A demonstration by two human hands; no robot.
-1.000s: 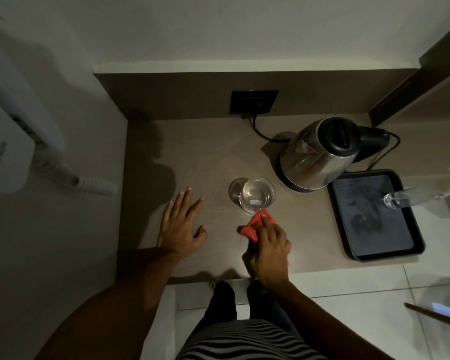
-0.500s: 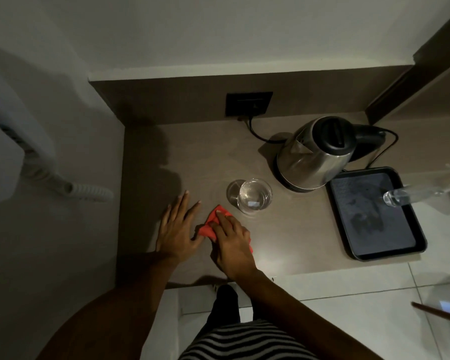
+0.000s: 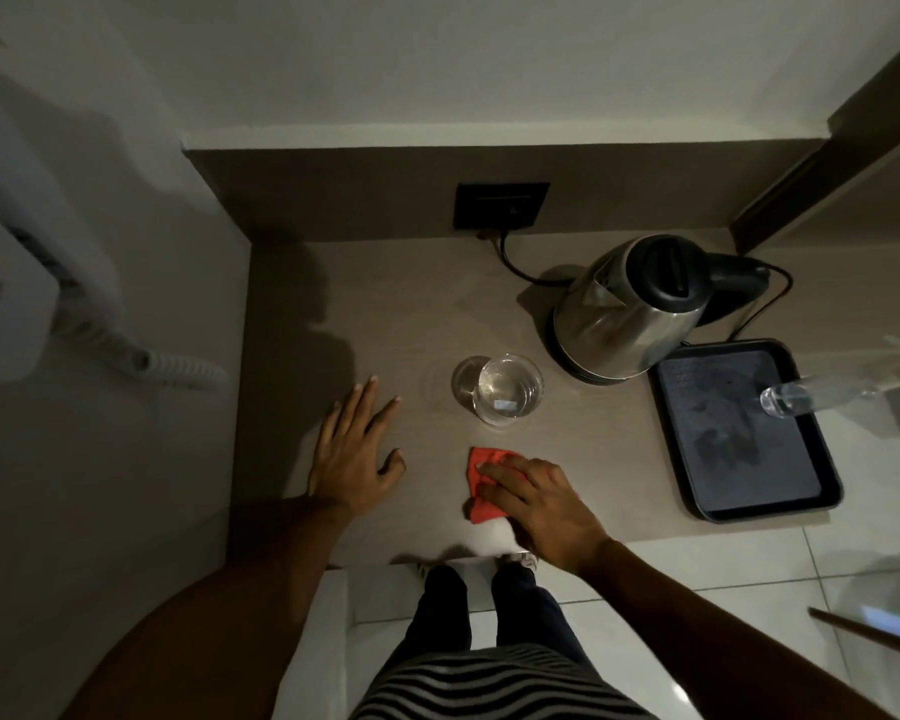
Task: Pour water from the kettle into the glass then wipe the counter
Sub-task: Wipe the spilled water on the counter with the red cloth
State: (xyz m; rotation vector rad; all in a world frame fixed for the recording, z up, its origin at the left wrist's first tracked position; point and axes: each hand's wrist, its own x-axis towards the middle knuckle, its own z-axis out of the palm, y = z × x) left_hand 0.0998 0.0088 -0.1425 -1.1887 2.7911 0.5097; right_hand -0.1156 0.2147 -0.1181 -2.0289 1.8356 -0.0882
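A steel kettle (image 3: 630, 309) with a black lid stands on its base at the back right of the wooden counter (image 3: 385, 314). A clear glass (image 3: 507, 389) holding water sits in the middle, in front of the kettle. My right hand (image 3: 536, 504) presses a red cloth (image 3: 481, 483) flat on the counter, just below the glass near the front edge; the hand covers most of the cloth. My left hand (image 3: 357, 454) rests flat on the counter to the left, fingers spread, holding nothing.
A black tray (image 3: 739, 433) lies at the right with a clear plastic bottle (image 3: 822, 394) over its far corner. The kettle's cord (image 3: 513, 262) runs to a black wall socket (image 3: 500, 205). A white appliance with a ribbed hose (image 3: 141, 361) hangs at the left.
My right hand has slid the red cloth back to the right, away from my left hand. The left hand has stayed flat in place.
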